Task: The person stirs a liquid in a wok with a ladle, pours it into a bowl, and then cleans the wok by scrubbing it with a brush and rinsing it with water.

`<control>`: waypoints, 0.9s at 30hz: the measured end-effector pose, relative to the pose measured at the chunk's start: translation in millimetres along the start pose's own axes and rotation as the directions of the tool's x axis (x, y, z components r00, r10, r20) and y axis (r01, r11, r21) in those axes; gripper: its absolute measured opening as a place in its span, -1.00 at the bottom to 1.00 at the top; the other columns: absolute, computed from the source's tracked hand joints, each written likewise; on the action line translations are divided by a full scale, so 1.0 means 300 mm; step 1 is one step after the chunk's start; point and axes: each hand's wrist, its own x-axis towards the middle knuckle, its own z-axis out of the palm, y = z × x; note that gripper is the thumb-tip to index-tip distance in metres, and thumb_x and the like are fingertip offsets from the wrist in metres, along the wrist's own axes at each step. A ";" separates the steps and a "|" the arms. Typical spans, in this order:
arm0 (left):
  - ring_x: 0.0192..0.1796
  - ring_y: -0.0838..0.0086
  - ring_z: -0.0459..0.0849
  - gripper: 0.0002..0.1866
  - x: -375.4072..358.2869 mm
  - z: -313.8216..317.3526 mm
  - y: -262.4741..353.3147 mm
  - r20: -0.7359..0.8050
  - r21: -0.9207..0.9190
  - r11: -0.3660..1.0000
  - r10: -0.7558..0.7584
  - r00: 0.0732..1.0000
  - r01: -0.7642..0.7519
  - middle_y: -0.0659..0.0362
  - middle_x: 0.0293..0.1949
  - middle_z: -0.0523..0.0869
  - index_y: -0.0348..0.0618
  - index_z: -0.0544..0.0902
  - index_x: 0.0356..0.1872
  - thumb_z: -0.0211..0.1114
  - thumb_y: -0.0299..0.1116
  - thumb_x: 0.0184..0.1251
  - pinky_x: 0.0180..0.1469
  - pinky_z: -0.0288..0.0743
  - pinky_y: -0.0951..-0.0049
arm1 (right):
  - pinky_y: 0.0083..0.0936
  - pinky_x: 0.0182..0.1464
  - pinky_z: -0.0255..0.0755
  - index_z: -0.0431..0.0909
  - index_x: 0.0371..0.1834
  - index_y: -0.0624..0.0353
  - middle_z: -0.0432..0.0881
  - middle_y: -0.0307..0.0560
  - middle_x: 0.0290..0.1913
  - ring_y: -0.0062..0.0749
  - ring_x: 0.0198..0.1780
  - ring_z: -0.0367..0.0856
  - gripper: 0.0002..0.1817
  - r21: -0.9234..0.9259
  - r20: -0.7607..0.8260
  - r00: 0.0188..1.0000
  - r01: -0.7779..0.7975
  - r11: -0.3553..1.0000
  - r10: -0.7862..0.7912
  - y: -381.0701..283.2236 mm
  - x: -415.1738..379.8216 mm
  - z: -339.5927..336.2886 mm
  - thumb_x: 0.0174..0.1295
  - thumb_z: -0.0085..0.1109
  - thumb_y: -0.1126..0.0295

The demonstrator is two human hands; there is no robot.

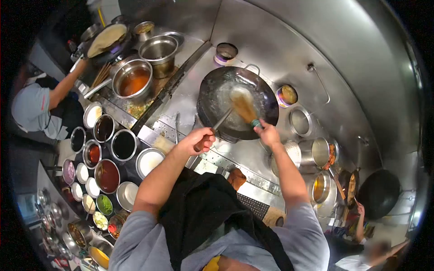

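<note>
A large dark wok (210,90) sits on the steel range in front of me, with shallow, cloudy liquid in its bottom. My left hand (202,140) is closed around the wooden grip of a ladle (222,120), whose bowl lies inside the wok. From the other side, my right hand (268,134) grips a bamboo wok brush (244,109) near its green binding. The brush's bristles are fanned down in the wok against or very near the ladle's bowl; their exact contact is blurred.
Sauce tubs and ingredient bowls (108,176) crowd the left. Steel pots, one holding orange liquid (132,82), stand at upper left, where a co-worker (38,108) handles a pan. More pots (313,152) stand right, near another person's arm (360,221). A steel wall (280,40) rises behind.
</note>
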 end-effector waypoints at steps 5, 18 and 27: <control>-0.59 0.64 0.41 -0.84 0.018 -0.050 -0.050 0.236 -0.287 0.956 0.001 0.972 0.069 0.31 -0.46 0.50 -0.03 0.51 -0.06 0.05 -0.33 0.41 -0.65 0.26 0.54 | -0.22 0.13 0.46 0.43 0.40 -0.21 0.69 0.26 -0.04 0.04 0.03 0.68 -0.35 0.313 -0.004 0.985 -0.165 0.935 0.175 -0.062 -0.094 -0.095 0.23 0.31 -0.02; -0.65 0.61 0.45 -0.70 -0.049 0.142 0.085 -0.239 0.821 0.564 0.201 0.950 0.087 0.28 -0.55 0.49 -0.11 0.46 0.01 0.09 -0.43 0.25 -0.72 0.30 0.50 | -0.08 0.01 0.53 0.49 0.36 -0.18 0.71 0.23 -0.13 0.13 -0.07 0.69 -0.37 0.100 -0.184 0.980 0.089 0.991 -0.069 -0.224 -0.161 -0.224 0.20 0.32 0.01; -0.15 -0.07 0.74 -0.50 -0.118 0.117 0.198 0.136 0.837 -0.519 0.506 0.852 0.175 -0.21 -0.14 0.73 -0.27 0.48 0.21 0.14 -0.46 0.18 -0.09 0.60 0.01 | -0.18 0.06 0.53 0.49 0.35 -0.14 0.72 0.16 -0.10 0.04 -0.03 0.70 -0.39 0.050 -0.105 0.994 0.010 0.999 -0.005 -0.191 -0.185 -0.236 0.21 0.30 0.01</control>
